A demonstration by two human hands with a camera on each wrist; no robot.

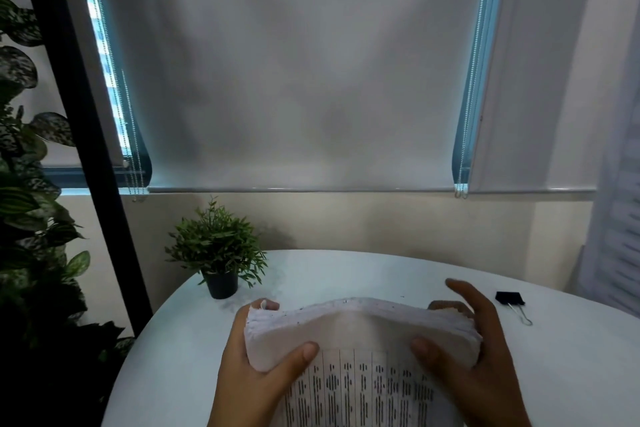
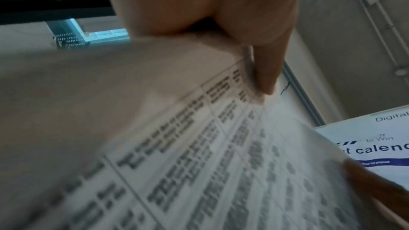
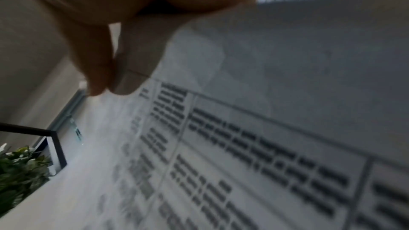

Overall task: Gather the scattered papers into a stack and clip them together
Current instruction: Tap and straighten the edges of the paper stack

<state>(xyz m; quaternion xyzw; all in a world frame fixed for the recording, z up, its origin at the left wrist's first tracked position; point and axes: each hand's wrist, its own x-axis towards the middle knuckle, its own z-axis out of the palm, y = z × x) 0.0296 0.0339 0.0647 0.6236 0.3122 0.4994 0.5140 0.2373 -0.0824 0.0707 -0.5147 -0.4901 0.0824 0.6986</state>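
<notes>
A thick stack of white papers, printed with a table, is held upright over the round white table, its top edge bowed. My left hand grips its left side, thumb in front and fingers behind. My right hand grips its right side the same way, the index finger lifted. A black binder clip lies on the table to the right of my right hand. The wrist views show blurred printed pages, the stack of papers and the stack of papers, under each thumb.
A small potted plant stands at the table's back left. A black post and leafy plants are at the far left. Roller blinds cover the window behind. A printed poster shows in the left wrist view.
</notes>
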